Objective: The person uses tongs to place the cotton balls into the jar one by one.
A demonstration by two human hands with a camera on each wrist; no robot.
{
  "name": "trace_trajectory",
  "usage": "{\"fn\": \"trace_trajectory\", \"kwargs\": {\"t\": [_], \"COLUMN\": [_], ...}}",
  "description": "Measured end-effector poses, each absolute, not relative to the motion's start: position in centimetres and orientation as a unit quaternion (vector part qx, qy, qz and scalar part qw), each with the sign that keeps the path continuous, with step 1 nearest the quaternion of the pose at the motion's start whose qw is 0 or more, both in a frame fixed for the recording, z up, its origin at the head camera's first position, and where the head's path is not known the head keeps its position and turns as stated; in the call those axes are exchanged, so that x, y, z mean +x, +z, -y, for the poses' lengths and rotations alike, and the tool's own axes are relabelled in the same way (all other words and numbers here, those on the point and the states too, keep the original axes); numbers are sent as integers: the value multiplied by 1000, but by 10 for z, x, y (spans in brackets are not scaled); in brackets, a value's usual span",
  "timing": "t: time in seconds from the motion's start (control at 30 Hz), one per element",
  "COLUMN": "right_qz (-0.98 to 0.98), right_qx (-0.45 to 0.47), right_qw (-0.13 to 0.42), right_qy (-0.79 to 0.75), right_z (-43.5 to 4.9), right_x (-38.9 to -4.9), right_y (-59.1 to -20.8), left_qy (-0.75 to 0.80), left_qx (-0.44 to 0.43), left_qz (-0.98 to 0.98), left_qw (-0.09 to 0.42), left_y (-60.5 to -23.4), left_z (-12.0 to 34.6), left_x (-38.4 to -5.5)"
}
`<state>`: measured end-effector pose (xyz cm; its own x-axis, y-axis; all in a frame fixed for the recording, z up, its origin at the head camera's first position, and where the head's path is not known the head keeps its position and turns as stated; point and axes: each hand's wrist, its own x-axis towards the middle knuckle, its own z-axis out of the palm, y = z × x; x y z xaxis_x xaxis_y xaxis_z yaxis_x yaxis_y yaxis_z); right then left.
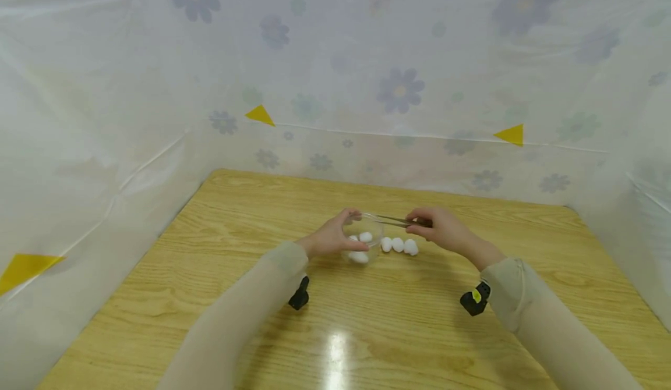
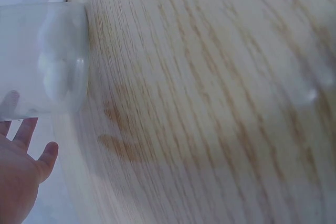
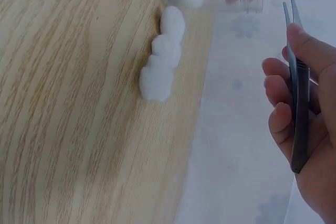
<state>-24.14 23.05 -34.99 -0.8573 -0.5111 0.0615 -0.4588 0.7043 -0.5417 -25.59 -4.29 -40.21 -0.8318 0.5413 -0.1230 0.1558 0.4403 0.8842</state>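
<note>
A clear plastic jar [image 1: 375,240] stands on the table with several white cotton balls [image 1: 359,257] at its bottom. My left hand [image 1: 335,234] holds the jar from the left, thumb in front and fingers round the far side; those fingers show through its wall in the right wrist view. In my right hand [image 1: 442,228] are dark-handled metal tweezers [image 3: 297,93], pinched between thumb and fingers. Their slim tips point left, close to the jar's rim, slightly parted with nothing between them. Just right of the jar, three cotton balls [image 3: 163,56] lie in a touching row.
The wood-grain table [image 1: 335,308] extends around the hands. Pale flowered sheeting [image 1: 335,75] rises behind it and at both sides, with yellow triangles [image 1: 511,135] stuck on. A black camera [image 1: 475,300] hangs under the right wrist, another [image 1: 299,294] under the left.
</note>
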Motion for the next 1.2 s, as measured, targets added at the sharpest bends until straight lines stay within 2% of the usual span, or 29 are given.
{"fn": "trace_trajectory", "kwargs": {"t": [0.4, 1.2], "right_qz": [-937, -940], "right_qx": [-247, -218], "right_qw": [7, 53], "right_qy": [-248, -255], "right_z": [-252, -280], "right_x": [-237, -234], "right_y": [-354, -369], "left_qy": [484, 487], "left_qx": [209, 214], "left_qz": [-826, -823], "left_qw": [199, 198], "left_y": [-401, -399], "left_z": [43, 43], "left_x": [-255, -254]}}
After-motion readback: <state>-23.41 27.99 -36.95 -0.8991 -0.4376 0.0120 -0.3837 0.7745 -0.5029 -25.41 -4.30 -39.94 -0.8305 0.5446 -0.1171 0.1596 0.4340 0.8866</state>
